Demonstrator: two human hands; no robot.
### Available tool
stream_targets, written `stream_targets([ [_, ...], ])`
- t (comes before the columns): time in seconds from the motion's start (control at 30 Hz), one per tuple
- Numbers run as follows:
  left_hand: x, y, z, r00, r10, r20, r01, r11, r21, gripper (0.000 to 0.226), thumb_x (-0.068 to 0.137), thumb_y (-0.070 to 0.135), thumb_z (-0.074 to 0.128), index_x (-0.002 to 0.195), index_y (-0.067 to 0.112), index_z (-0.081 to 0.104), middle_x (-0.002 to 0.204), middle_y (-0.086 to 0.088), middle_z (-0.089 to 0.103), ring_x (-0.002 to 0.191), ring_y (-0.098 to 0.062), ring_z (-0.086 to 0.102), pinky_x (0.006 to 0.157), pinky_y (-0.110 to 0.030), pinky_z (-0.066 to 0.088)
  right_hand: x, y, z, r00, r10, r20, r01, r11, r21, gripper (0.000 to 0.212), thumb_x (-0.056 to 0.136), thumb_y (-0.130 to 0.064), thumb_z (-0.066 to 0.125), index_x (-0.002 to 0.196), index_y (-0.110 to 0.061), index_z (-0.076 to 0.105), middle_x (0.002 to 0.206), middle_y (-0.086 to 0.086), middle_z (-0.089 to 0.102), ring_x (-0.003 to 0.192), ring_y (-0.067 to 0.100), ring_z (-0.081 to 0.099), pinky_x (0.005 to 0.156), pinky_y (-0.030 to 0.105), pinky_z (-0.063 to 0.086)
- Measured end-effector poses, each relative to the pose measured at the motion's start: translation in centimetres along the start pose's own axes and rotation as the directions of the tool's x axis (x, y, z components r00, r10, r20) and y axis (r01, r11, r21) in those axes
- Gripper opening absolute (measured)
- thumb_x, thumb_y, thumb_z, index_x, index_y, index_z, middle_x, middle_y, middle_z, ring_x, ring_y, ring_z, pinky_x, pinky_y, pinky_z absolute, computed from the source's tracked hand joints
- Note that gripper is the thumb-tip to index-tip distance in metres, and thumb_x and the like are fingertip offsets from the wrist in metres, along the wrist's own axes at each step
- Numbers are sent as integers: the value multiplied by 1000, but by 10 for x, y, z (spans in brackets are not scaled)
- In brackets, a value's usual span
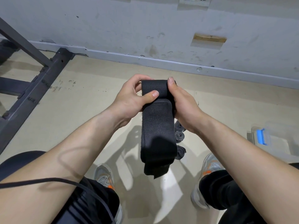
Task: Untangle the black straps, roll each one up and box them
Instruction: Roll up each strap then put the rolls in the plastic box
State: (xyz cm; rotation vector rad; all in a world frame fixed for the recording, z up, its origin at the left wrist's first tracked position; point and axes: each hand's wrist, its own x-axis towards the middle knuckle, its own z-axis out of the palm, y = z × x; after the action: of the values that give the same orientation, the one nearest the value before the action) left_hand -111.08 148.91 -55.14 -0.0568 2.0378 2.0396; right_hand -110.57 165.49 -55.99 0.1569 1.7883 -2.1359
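Gripping strap [157, 126], both hands raised.

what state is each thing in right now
black strap: top end partly rolled, rest hanging loose
left hand: grips the roll, thumb on top
right hand: grips the roll's other side
rolled straps: three, rolled up, on the floor, unboxed
clear box: on the floor, lid state unclear

Beige floor [84, 107], three rolled straps [179, 135], clear box [278, 143], dark metal frame [40, 81]
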Motion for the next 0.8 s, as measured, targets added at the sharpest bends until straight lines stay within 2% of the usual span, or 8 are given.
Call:
stream_targets([
  [0.2,3,-1,-2,999,-24,46,25,999,-27,39,84,5,77,117,18,61,110,-8,69,96,-24,69,88,-52,57,5,6,-6,998,-54,17,53,995,85,41,106,-28,49,134,3,53,125,26,66,105,30,68,97,46,54],
  [0.27,2,1,0,993,-98,67,103,992,-74,39,90,6,74,126,8,59,110,-13,73,94,-25,73,86,-45,61,5,8,-8,998,-59,24,57,995,81,41,106,-25,48,136,4,50,129,27,64,109,32,68,98,45,55],
  [0.37,-1,7,5,980,-175,98,181,982,-53,34,96,30,67,118,4,67,96,-4,76,79,-13,73,68,-26,58,3,9,-8,997,-73,32,71,996,50,43,104,-24,54,136,4,48,124,20,68,110,31,68,101,45,54],
  [0.43,-1,7,5,983,-169,69,173,983,-59,42,93,37,68,116,2,69,93,-3,75,77,-14,71,70,-28,57,1,9,-8,996,-75,45,74,996,43,40,103,-22,56,133,3,48,118,17,68,107,29,68,102,48,51],
  [0.53,0,5,2,989,-143,27,145,984,-103,48,85,30,75,120,-1,67,95,-6,76,86,-21,73,85,-39,59,0,5,-8,995,-65,80,61,996,58,22,103,-19,55,122,-6,54,111,14,67,103,27,66,98,47,52],
  [0.63,1,4,2,991,-128,33,131,983,-126,33,89,15,74,118,3,65,86,-1,76,80,-18,74,75,-33,62,0,0,-10,994,0,107,-1,1000,8,9,98,-27,61,105,-22,57,102,1,68,96,19,65,88,42,49],
  [0.73,0,1,1,994,-109,23,111,988,-109,32,87,6,75,116,10,62,84,3,74,79,-17,72,77,-35,60,1,-2,-10,997,23,79,-14,994,-104,15,101,-42,56,101,-27,57,85,-12,70,85,12,67,84,39,52],
  [0.8,0,-1,1,998,-69,9,69,996,-57,35,86,3,76,116,13,62,92,2,72,85,-20,70,81,-39,60,2,-2,-9,998,-12,64,20,991,-130,20,103,-44,51,106,-25,57,86,-10,69,81,9,68,79,32,55],
])
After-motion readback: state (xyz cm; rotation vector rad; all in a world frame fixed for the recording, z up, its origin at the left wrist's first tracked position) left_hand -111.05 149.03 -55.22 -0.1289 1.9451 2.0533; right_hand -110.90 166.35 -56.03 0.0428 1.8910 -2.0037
